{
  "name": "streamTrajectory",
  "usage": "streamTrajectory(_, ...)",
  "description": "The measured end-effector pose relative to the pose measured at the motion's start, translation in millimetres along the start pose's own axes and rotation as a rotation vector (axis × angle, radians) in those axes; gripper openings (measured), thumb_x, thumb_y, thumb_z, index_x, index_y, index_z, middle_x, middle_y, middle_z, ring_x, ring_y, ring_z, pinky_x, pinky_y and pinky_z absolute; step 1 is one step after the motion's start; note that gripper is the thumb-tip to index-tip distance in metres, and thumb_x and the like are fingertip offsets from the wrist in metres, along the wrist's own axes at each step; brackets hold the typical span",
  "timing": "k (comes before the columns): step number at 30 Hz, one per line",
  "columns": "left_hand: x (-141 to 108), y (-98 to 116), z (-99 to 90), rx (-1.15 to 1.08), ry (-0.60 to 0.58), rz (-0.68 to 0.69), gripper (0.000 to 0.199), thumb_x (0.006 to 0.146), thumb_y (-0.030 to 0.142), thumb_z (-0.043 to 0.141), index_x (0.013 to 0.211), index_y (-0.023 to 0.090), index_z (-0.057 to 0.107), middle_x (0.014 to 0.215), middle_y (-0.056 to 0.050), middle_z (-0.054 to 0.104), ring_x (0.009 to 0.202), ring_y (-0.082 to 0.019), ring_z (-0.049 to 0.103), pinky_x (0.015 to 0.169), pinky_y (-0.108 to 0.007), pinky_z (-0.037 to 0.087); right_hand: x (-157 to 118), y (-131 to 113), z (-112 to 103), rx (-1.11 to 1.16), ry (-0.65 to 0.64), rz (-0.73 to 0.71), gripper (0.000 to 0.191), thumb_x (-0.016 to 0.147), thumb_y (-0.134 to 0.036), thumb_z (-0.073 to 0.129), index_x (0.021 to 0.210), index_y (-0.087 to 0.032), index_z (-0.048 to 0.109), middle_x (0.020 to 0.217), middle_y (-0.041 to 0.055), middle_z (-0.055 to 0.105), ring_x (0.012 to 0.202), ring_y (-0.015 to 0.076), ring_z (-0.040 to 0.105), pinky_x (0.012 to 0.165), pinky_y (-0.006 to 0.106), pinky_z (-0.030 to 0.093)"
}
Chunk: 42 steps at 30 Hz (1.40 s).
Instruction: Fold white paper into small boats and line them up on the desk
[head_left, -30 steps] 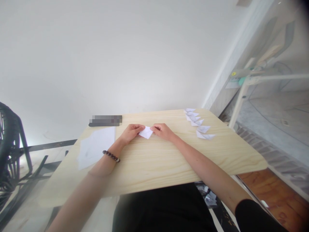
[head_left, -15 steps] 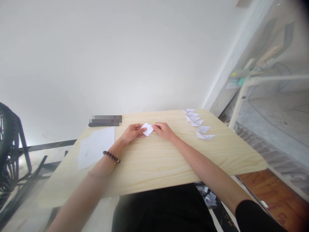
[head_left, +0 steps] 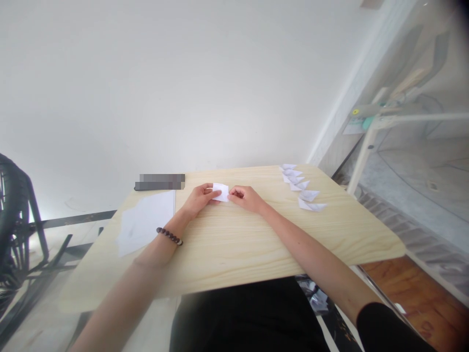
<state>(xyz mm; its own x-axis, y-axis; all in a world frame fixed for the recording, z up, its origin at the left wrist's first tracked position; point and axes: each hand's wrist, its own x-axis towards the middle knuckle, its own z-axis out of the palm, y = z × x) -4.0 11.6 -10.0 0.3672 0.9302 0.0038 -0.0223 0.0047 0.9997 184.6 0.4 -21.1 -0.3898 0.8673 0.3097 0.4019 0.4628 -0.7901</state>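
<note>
Over the middle of the table, a small folded white paper (head_left: 221, 189) is held between my two hands. My left hand (head_left: 200, 199) grips it from the left, thumb lying on its front and fingers behind. At the paper's lower right corner, my right hand (head_left: 245, 198) pinches with thumb and forefinger. Several folded white paper boats (head_left: 309, 196) stand in a row at the right of the table. Left of my left hand lie loose white paper sheets (head_left: 148, 220), overlapping each other.
The pale wooden table (head_left: 234, 254) backs onto a white wall (head_left: 220, 88). A dark flat object (head_left: 160, 183), partly blurred out, lies at the far left edge. A black chair (head_left: 16, 215) is at left, and a white metal frame (head_left: 366, 151) stands at right.
The folded paper has turned from a diamond pose to sit nearly square between my hands. My right fingers have shifted slightly lower along its edge. The boats and sheets stay put.
</note>
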Motion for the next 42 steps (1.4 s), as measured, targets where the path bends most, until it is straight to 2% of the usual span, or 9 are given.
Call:
streamTrajectory(5,-1.0,1.5,-0.2,0.041,-0.026,0.024,0.038,0.063,0.034,0.066,0.092,0.011,0.057,0.085,-0.008,0.064,0.079,-0.018,0.059,0.072,-0.034,0.047,-1.4,-2.3,-0.9,-0.005,-0.052,0.011,0.030,0.076,-0.041,0.043,0.072,-0.013,0.054,0.059,-0.0019,0.048,0.052,0.0065,0.039,0.049,0.019,0.029)
streamTrajectory(11,-1.6,1.4,0.2,0.129,-0.087,0.050,0.033,0.067,0.035,0.062,0.089,0.011,0.059,0.086,-0.008,0.063,0.078,-0.018,0.058,0.071,-0.033,0.046,-0.6,-1.7,-1.8,-0.071,-0.022,0.003,0.030,0.077,-0.040,0.042,0.064,-0.014,0.049,0.054,-0.0035,0.041,0.050,0.0060,0.034,0.048,0.019,0.026)
streamTrajectory(17,-0.9,-0.2,-0.2,0.132,-0.112,0.039,0.035,0.065,0.031,0.064,0.093,0.011,0.059,0.090,-0.008,0.063,0.080,-0.018,0.058,0.073,-0.034,0.046,-0.5,0.0,-1.5,-0.084,-0.003,-0.002,0.031,0.077,-0.040,0.041,0.066,-0.013,0.052,0.054,-0.0037,0.039,0.050,0.0059,0.032,0.048,0.019,0.025)
streamTrajectory(28,-0.7,0.3,-1.6,0.114,-0.103,0.025,0.030,0.067,0.031,0.061,0.089,0.011,0.061,0.088,-0.008,0.063,0.081,-0.019,0.057,0.075,-0.035,0.045,-0.2,0.5,-1.8,-0.077,-0.016,-0.023,0.032,0.077,-0.041,0.042,0.067,-0.013,0.053,0.054,-0.0038,0.039,0.050,0.0060,0.032,0.048,0.019,0.025)
streamTrajectory(35,1.0,-0.8,-2.8,0.111,-0.084,0.044,0.025,0.068,0.031,0.060,0.084,0.012,0.060,0.078,-0.003,0.061,0.074,-0.015,0.056,0.070,-0.029,0.044,-0.6,-1.3,-1.5,-0.029,-0.047,-0.011,0.030,0.076,-0.041,0.044,0.068,-0.013,0.054,0.055,-0.0036,0.041,0.050,0.0059,0.033,0.048,0.019,0.026)
streamTrajectory(38,0.8,-2.0,-4.2,0.164,-0.103,0.039,0.028,0.066,0.034,0.061,0.084,0.012,0.060,0.074,-0.002,0.061,0.070,-0.014,0.055,0.067,-0.027,0.043,-1.2,-2.1,-2.0,-0.014,-0.038,-0.012,0.029,0.076,-0.040,0.044,0.067,-0.014,0.053,0.055,-0.0036,0.042,0.050,0.0060,0.034,0.048,0.019,0.027)
streamTrajectory(42,-1.8,-0.7,-2.2,0.164,-0.085,0.037,0.035,0.063,0.034,0.064,0.090,0.012,0.058,0.082,-0.005,0.063,0.074,-0.016,0.057,0.070,-0.030,0.043,-1.1,-0.2,-2.0,-0.001,0.003,0.002,0.028,0.077,-0.039,0.043,0.069,-0.014,0.053,0.054,-0.0036,0.043,0.049,0.0060,0.036,0.048,0.019,0.028)
